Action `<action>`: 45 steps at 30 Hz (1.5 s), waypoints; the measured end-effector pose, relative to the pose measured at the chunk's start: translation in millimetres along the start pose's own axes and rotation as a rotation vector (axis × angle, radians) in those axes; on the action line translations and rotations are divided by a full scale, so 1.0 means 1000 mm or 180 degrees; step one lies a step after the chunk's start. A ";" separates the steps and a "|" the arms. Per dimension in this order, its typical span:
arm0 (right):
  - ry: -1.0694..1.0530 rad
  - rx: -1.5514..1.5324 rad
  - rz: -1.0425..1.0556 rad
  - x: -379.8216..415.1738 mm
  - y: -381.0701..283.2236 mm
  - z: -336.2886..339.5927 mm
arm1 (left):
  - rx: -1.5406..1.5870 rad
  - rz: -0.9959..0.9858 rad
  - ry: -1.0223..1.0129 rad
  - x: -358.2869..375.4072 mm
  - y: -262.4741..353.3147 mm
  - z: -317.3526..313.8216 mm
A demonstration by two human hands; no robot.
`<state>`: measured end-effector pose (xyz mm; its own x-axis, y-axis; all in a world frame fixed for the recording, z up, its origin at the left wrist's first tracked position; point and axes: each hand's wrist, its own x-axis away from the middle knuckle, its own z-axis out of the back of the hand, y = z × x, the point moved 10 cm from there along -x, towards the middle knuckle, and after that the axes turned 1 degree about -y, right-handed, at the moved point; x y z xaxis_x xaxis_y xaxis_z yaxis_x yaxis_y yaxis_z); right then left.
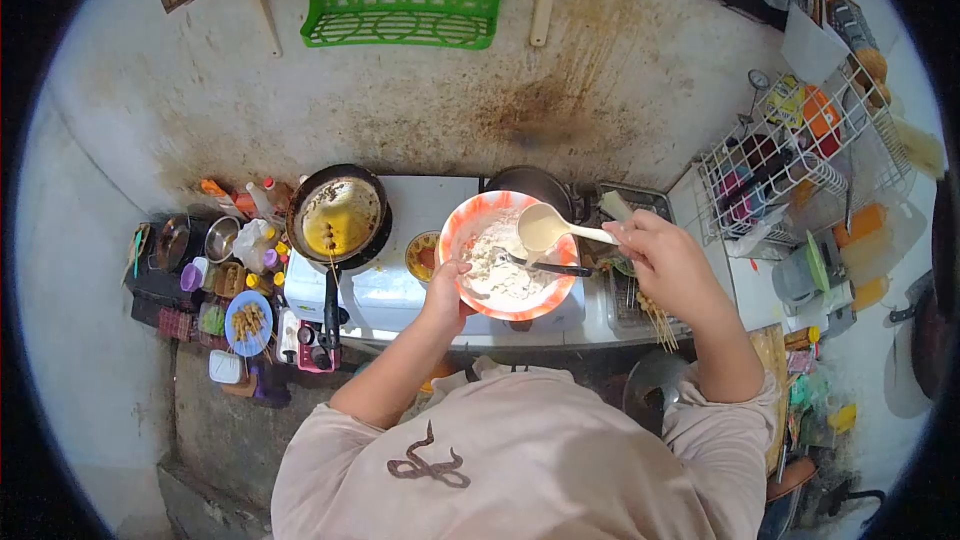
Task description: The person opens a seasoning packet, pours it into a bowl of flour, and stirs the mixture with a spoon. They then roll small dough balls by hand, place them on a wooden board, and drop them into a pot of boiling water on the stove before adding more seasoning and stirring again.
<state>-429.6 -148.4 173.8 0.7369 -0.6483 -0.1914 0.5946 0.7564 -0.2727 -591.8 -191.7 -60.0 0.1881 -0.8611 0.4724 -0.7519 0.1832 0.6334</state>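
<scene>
My left hand [447, 290] grips the left rim of an orange-and-white bowl [552, 302] held above the stove. White flour-like mix [496, 273] lies in the bowl, with a dark-handled utensil [560, 268] resting in it. My right hand [643, 248] is closed on the handle of a cream ladle [543, 227]. The ladle's scoop is over the upper right part of the bowl and looks pale inside. To the left, a frying pan [340, 190] on the stove holds yellow oil and a skewer [329, 238].
A blue plate of skewers [249, 319] sits left among jars and bottles. A small dish [422, 256] and a dark pan [528, 181] are on the stove. More skewers [655, 318] lie at right, below a white wire rack [770, 180]. A green basket [400, 12] hangs on the wall.
</scene>
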 end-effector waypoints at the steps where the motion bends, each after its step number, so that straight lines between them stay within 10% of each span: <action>1: 0.0013 0.0047 -0.0019 0.002 -0.001 0.003 | 0.0007 -0.0012 -0.0015 0.000 0.000 0.000; 18: 0.0670 0.1400 0.1181 0.016 -0.047 -0.009 | 0.0226 -0.0163 -0.0042 0.000 0.011 0.004; 31: -0.0195 0.1411 -0.0766 -0.102 0.126 -0.181 | 0.0299 -0.0267 0.0344 0.012 -0.008 0.081; 45: -0.0943 0.1118 -0.1518 -0.133 0.161 -0.262 | 0.0401 -0.0645 0.0407 0.023 -0.017 0.125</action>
<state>-516.3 36.2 -92.1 0.3944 -0.9057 0.1553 0.9102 0.4083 0.0698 -653.6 -273.8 -136.5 0.4151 -0.8058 0.4224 -0.7619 -0.0541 0.6454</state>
